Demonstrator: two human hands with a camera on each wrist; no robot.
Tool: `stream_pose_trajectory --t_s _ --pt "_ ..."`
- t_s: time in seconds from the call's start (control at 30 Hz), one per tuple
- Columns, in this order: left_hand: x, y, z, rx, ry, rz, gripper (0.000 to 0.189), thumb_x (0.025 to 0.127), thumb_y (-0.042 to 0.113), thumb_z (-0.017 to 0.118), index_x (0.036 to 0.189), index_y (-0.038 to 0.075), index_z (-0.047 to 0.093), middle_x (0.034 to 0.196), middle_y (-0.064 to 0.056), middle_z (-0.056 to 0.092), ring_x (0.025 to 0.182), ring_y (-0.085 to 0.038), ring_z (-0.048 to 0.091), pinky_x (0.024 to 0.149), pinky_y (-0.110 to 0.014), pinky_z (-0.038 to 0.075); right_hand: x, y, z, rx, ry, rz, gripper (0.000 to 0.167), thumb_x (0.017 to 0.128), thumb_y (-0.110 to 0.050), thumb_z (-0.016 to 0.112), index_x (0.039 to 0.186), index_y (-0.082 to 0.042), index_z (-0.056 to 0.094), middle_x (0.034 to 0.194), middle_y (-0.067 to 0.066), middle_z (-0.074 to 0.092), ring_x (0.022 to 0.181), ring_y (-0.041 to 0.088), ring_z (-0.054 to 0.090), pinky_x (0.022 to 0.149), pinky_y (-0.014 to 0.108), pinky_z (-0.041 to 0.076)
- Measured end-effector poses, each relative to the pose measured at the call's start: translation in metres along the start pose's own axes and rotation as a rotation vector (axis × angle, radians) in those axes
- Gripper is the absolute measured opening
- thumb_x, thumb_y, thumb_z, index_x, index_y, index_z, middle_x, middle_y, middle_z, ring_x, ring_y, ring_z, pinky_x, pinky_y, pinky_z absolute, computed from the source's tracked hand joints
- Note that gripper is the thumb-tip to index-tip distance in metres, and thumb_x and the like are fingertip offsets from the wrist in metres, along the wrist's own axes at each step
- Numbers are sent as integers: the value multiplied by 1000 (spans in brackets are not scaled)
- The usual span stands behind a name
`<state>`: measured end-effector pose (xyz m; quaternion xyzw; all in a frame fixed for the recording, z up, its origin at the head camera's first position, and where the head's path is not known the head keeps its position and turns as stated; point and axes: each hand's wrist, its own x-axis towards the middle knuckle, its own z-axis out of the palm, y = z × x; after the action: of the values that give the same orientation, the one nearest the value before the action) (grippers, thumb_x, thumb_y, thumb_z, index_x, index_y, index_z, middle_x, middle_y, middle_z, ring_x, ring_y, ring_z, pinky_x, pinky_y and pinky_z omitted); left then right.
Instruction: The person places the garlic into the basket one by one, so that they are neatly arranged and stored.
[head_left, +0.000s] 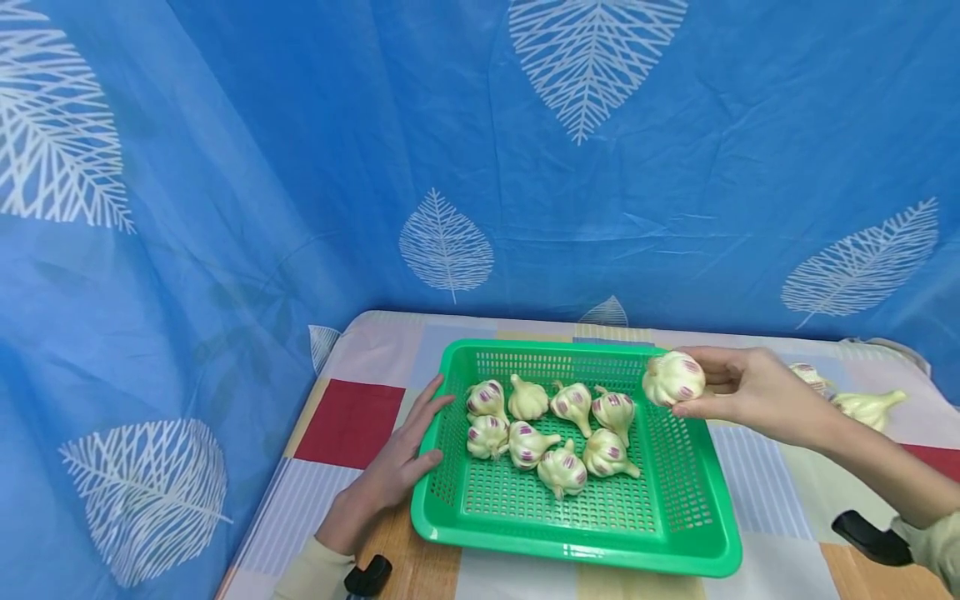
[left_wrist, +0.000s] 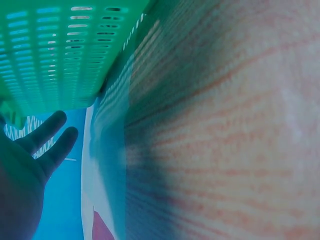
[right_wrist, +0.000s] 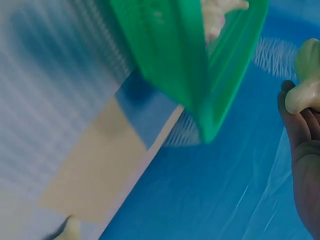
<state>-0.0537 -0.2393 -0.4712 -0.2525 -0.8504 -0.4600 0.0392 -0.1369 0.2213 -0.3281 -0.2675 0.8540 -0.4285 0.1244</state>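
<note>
A green plastic basket (head_left: pixel 577 550) with slotted walls stands on the table, several garlic bulbs (head_left: pixel 562 472) lying inside towards its left and middle. Over the basket's right rim, my right hand (head_left: pixel 757 392) pinches one garlic bulb (head_left: pixel 673 378) between thumb and fingers; the right wrist view shows that hand (right_wrist: pixel 305 145) at its right edge. At the basket's left rim is my left hand (head_left: pixel 405 454), fingers fairly straight and spread. In the left wrist view the left hand (left_wrist: pixel 25 185) shows two extended fingers beside the basket wall (left_wrist: pixel 55 55).
More garlic bulbs (head_left: pixel 868 408) lie on the table to the right, partly behind my right arm. A patchwork-patterned cloth (head_left: pixel 360 425) covers the table. Blue curtains (head_left: pixel 480 167) with white leaf prints hang behind and on the left.
</note>
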Motion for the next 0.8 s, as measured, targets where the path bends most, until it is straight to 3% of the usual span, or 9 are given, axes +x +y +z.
stream_pose_trajectory --t_s 0.4,0.8 --pt "1 4 -2 -5 -1 -14 71 91 21 56 157 9 31 168 -5 7 150 -30 17 98 -49 50 44 -29 46 -28 -175 -116 74 81 -31 86 138 6 57 113 3 74 97 12 71 81 31 57" --pt "2 3 -3 -13 -6 -6 69 92 22 55 156 6 32 168 -6 7 151 -31 15 101 -53 47 80 -45 104 120 -390 -163 70 82 -29 86 137 4 59 114 2 72 102 11 70 84 27 56"
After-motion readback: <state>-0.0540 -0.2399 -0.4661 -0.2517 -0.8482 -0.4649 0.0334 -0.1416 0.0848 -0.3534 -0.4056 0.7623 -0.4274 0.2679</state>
